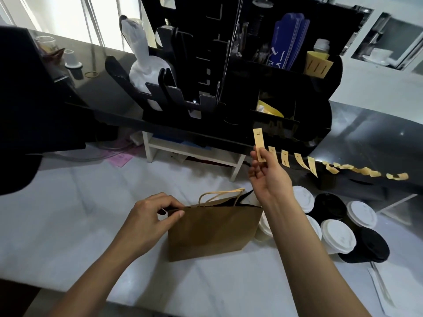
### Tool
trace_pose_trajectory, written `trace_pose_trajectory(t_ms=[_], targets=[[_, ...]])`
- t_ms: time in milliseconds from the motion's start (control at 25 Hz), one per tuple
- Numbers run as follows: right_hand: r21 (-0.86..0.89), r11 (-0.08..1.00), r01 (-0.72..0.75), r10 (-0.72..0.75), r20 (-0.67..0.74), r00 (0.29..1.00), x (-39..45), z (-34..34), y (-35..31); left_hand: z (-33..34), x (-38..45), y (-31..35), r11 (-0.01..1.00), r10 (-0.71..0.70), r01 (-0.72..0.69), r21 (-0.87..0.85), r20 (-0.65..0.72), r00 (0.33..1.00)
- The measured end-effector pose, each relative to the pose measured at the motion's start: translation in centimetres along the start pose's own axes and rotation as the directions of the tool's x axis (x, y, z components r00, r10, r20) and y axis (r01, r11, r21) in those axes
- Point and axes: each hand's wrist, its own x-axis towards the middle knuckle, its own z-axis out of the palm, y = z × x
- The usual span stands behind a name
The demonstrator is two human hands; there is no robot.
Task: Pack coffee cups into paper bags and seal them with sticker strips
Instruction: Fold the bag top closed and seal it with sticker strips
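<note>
Head view, pale marbled counter (80, 225) — brown paper bag (212, 229) upright at centre, twine handles (219, 195) raised above its mouth. Left hand (151, 216) at the bag's top left corner, thumb and curled fingers pinched on the rim. Right hand (267, 175) lifted above the bag's right side, fingertips clamped on one yellow sticker strip (259, 145) with a smiley mark, held upright. More sticker strips (309, 165) hung in a row from the edge of a dark raised shelf (366, 138) behind. Lidded coffee cups (338, 234) — white and black lids — clustered just right of the bag, some touching. Black slotted organiser (206, 72) at the back, stocked with white lids, blue sleeves, yellow items. Bright window and light walls beyond.
</note>
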Motion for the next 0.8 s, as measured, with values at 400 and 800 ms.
trace_pose_trajectory(t_ms=[400,800], targets=[[-0.291,0.941,0.175,-0.166,0.056,0.985,-7.0,-5.8,3.4,0.6,-0.1,0.3,0.999,0.029,-0.030,-0.033,-0.014,0.999],[-0.364,0.925,0.108,-0.092,0.061,0.994,-10.7,-10.1,10.2,0.8,-0.3,0.1,0.997,0.032,-0.034,-0.063,-0.040,0.999]])
